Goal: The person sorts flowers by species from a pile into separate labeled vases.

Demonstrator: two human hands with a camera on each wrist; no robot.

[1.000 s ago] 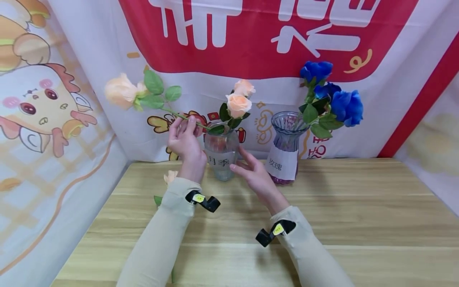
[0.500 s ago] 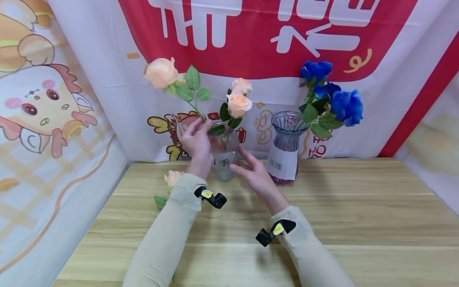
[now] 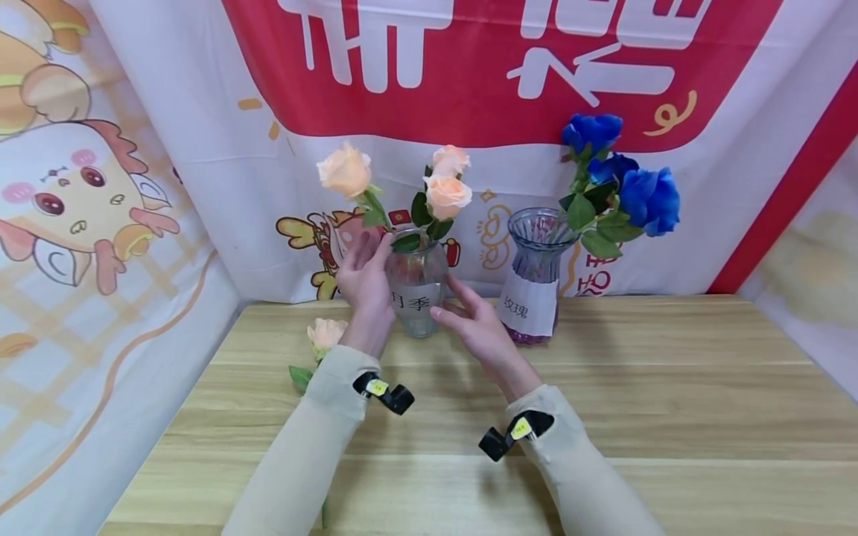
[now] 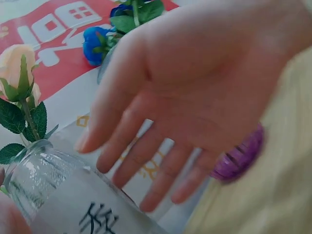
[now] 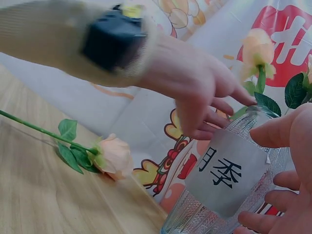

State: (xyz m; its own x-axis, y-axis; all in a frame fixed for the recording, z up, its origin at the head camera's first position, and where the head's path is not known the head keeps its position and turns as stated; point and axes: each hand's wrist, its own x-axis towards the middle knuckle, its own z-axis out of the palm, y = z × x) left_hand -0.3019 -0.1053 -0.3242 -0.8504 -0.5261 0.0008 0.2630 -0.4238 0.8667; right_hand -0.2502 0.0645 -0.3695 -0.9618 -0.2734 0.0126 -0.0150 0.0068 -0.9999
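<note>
A clear glass vase (image 3: 418,324) with a white paper label stands at the back of the table. Peach roses rise from its mouth: two lean together, and another rose (image 3: 345,170) tilts out to the left. My left hand (image 3: 365,286) is at the vase's left side, fingers loosely bent near the rim and holding no stem; in the right wrist view a fingertip reaches the rim. My right hand (image 3: 479,327) stays at the vase's right side, thumb and fingers extended and spread in the left wrist view. Whether it touches the glass I cannot tell.
One more peach rose (image 3: 326,335) lies on the table (image 3: 637,417), partly behind the left sleeve. To the right stands a purplish glass vase (image 3: 539,253) with a label, holding several blue roses (image 3: 646,201). A printed cloth backdrop (image 3: 496,82) hangs behind.
The peach rose my left hand held moved right, its stem came into the vase mouth, and the hand let go. My right hand has stayed by the vase.
</note>
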